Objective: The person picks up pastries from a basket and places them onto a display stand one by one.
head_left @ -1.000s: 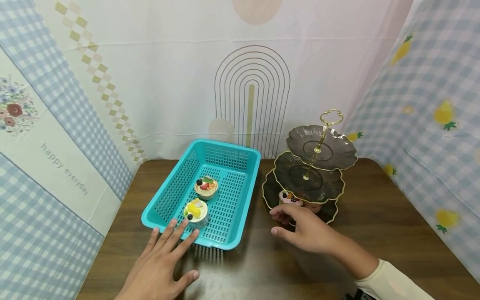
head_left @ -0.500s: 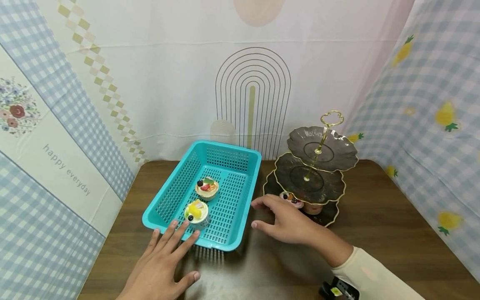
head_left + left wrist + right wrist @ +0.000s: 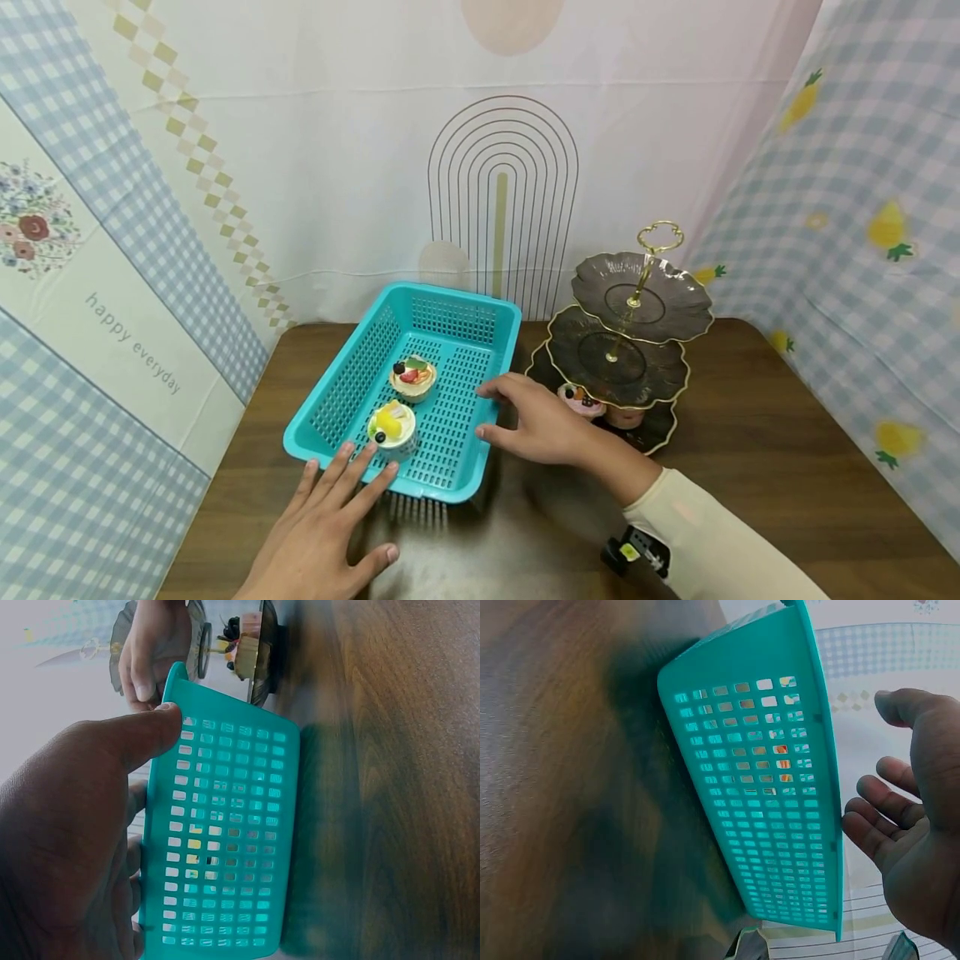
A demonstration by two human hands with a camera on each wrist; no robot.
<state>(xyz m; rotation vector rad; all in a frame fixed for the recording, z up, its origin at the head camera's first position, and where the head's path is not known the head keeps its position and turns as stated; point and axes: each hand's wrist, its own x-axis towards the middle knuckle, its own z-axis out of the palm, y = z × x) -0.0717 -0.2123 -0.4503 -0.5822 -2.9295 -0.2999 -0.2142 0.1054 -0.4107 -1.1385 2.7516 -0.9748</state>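
The left hand is lying open at the near rim of the turquoise basket, fingers straight and spread; whether it is pressing hard enough to steady the basket, I cannot tell. The right hand is hovering at the basket's right rim, its thumb and fingers apart and holding nothing. Inside, the yellow-topped cupcake is standing near the front, and the fruit tart is sitting just behind it. On the tiered stand, right of the basket on the tabletop, the pink-topped cupcake is resting on the lowest plate beside a partly hidden cake. For taking up a cake, the right hand should be clearing the rim first, then closing gently round the cake's side, not pressing on the fruit. Its knuckles should be keeping off the neighbouring cake, and the left should be holding the basket still.
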